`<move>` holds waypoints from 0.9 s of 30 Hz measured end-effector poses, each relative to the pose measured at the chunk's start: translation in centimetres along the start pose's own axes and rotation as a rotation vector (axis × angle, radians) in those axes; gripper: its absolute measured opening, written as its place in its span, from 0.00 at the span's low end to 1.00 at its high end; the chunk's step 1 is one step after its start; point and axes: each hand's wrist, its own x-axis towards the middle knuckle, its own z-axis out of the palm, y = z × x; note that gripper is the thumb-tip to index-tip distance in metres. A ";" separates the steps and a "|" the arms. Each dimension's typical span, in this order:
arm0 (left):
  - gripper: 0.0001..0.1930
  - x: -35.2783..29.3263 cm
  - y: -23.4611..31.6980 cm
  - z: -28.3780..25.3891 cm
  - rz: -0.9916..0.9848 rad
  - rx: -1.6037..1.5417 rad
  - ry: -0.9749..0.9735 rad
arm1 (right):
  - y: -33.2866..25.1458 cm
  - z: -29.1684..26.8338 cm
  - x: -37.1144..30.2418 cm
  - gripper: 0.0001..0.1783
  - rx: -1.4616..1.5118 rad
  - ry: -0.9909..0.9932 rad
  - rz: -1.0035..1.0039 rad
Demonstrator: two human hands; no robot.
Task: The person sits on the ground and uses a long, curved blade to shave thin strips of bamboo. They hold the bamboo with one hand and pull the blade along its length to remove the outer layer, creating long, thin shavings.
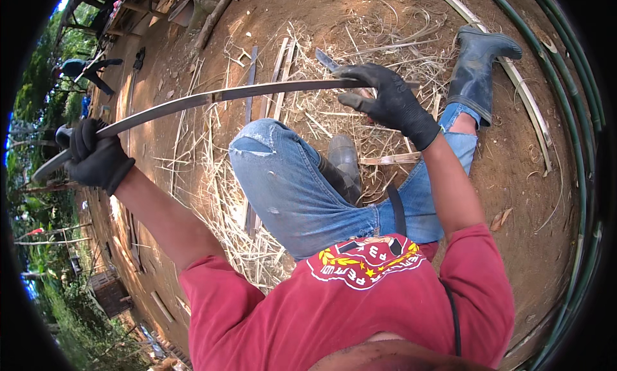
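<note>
A long, thin bamboo strip (241,91) is held up across my front, bowed slightly and with a joint near its middle. My left hand (99,153), in a black glove, is closed round it near the left end, which sticks out past the fist. At the other end my right hand (392,101), also gloved in black, has the strip between its thumb and fingers. A grey knife blade (326,60) shows just beyond the right fingertips. Whether that hand also holds the knife, I cannot tell.
Pale bamboo shavings (321,114) litter the brown dirt between my legs. Several split strips (283,75) lie ahead. Green bamboo poles (562,62) curve along the right. A rubber boot (472,75) is on my outstretched right leg. Another person (80,69) is far left.
</note>
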 end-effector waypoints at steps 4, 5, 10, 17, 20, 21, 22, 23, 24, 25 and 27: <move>0.15 2.2 -3.2 -2.2 0.071 0.118 0.108 | -4.4 4.6 0.8 0.22 0.248 0.180 -0.209; 0.15 2.8 -4.0 -2.2 0.045 0.100 0.113 | -6.0 4.9 1.2 0.21 0.282 0.188 -0.176; 0.17 0.5 -17.6 2.1 -0.189 0.140 -0.010 | -9.6 2.9 3.5 0.22 0.663 0.033 0.194; 0.23 -7.2 -24.4 7.1 -0.699 0.667 -0.374 | -9.7 -3.2 5.0 0.22 1.098 0.072 0.274; 0.24 -7.7 -24.8 7.1 -0.715 0.670 -0.365 | -9.2 -3.4 4.4 0.23 1.067 0.080 0.248; 0.24 -7.5 -24.9 7.0 -0.699 0.680 -0.390 | -9.3 -3.4 4.3 0.23 1.066 0.073 0.246; 0.24 -7.4 -25.1 6.9 -0.681 0.691 -0.414 | -9.5 -3.6 4.1 0.22 1.057 0.078 0.272; 0.24 -6.9 -25.0 6.9 -0.654 0.711 -0.436 | -9.7 -3.8 4.1 0.22 1.050 0.078 0.287; 0.24 -6.4 -24.8 7.0 -0.645 0.683 -0.407 | -10.0 -3.9 4.0 0.22 1.042 0.076 0.302; 0.24 -5.8 -24.6 7.1 -0.636 0.654 -0.377 | -9.5 -3.4 3.8 0.22 1.054 0.063 0.285; 0.24 -4.4 -24.3 7.1 -0.588 0.628 -0.288 | -10.1 -2.9 3.0 0.22 1.039 0.058 0.309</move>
